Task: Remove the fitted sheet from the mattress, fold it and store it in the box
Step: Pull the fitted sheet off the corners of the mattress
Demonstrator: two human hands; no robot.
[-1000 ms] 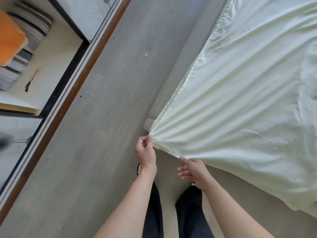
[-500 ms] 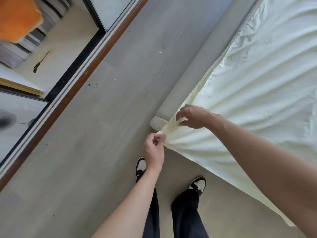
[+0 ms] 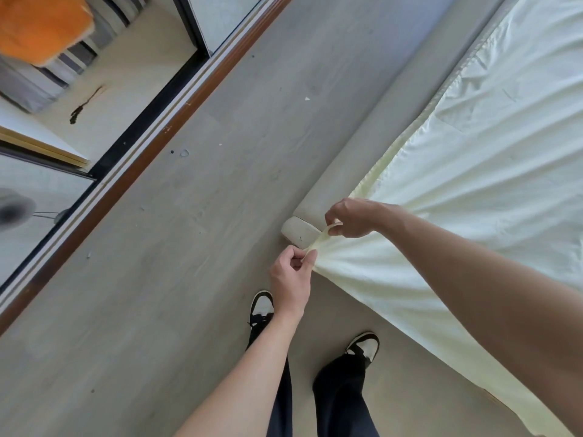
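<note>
A pale yellow fitted sheet (image 3: 485, 171) covers the bed at the right and is drawn taut toward its near corner. My left hand (image 3: 291, 283) pinches the bunched corner of the sheet just off the bed's corner. My right hand (image 3: 353, 217) reaches across from the right and pinches the elastic hem a little farther along that edge. The grey upholstered bed frame (image 3: 356, 152) with its rounded corner pad (image 3: 298, 233) shows bare where the sheet has come off. No box is in view.
Grey wood-look floor (image 3: 189, 247) stretches to the left. A brown sliding-door track (image 3: 126, 181) runs diagonally, with a mirrored wardrobe door behind it. An orange item on striped bedding (image 3: 44, 23) shows at top left. My feet in black-and-white shoes (image 3: 362, 345) stand beside the bed corner.
My right hand moved from under the sheet's near edge up to the hem by the bed corner and pinched it. My left hand kept its pinch on the corner.
</note>
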